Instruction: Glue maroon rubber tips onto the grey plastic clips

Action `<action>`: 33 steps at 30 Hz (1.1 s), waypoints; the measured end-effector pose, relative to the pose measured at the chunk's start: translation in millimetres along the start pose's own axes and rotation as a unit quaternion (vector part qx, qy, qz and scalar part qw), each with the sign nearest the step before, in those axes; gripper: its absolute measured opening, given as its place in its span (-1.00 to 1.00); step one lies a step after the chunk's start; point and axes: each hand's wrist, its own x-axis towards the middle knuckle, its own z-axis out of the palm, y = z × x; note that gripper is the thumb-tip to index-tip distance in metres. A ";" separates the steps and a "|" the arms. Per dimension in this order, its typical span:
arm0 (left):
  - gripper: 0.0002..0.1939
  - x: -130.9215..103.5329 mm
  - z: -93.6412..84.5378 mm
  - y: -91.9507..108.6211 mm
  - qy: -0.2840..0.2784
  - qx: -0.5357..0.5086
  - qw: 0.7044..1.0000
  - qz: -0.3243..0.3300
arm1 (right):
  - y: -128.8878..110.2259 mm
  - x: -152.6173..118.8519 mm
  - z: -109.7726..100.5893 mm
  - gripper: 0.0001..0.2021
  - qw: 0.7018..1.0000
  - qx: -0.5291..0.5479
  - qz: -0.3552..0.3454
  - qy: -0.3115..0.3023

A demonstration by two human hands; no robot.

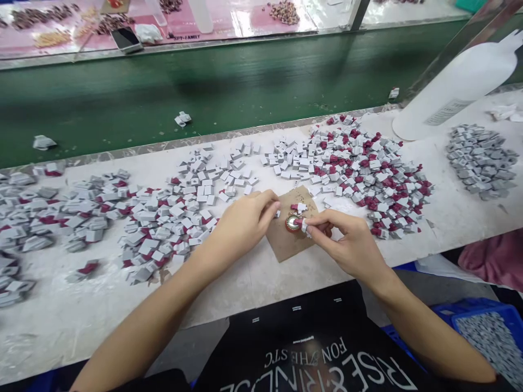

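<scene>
From where I stand, the right hand (351,237) pinches a red-and-gray bit (304,225), its red end at a little round dish (291,225). At the dish's nine o'clock, the left hand (247,218) squeezes a tiny gray block (278,214). A big heap (368,174) lies at two o'clock.

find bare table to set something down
Bare table shows between the cardboard and the near edge, and left of the left forearm below the left heap. A narrow gap separates the heap beyond the right hand from the grey heap. Crowded: the heaps, and the cardboard's middle.
</scene>
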 end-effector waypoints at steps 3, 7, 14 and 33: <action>-0.65 -3.4 -5.3 -4.1 -0.036 -0.003 0.999 0.031 | 0.8 -0.5 -0.1 -0.89 1.000 0.001 -0.004 -0.002; -0.58 -4.6 -4.6 -10.8 -0.065 0.031 0.995 0.064 | 3.1 -2.0 0.2 -0.91 1.000 0.009 0.006 0.011; -0.82 2.5 2.0 -22.1 0.037 -0.004 0.990 0.138 | 5.3 -1.9 -1.6 -0.92 0.999 0.038 0.021 0.009; -0.64 54.7 -12.4 7.5 0.056 -0.123 0.990 -0.042 | 23.8 32.4 2.8 -0.75 0.886 0.424 0.162 0.091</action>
